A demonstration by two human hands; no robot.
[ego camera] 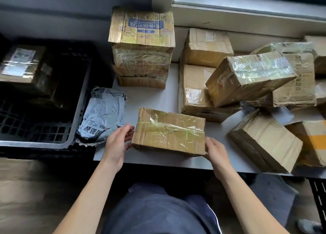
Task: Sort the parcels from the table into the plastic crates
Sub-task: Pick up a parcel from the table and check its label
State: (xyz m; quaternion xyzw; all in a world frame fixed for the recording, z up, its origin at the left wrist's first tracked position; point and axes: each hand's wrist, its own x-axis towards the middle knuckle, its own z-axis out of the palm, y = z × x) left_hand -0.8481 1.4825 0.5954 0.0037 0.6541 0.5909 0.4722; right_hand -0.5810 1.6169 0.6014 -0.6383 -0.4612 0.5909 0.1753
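The tape-wrapped brown cardboard parcel (168,131) sat at the 6 o'clock edge of the white table (165,99). The left hand (118,140) gripped its 9 o'clock end. The right hand (214,151) gripped its 3 o'clock end, fingers curled. The black plastic crate (80,108) stood at 9 o'clock, with a grey plastic mailer bag (104,114) between.

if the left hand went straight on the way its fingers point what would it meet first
The taped cardboard box: the left hand points up and right at the box's left end and seems to be touching it.
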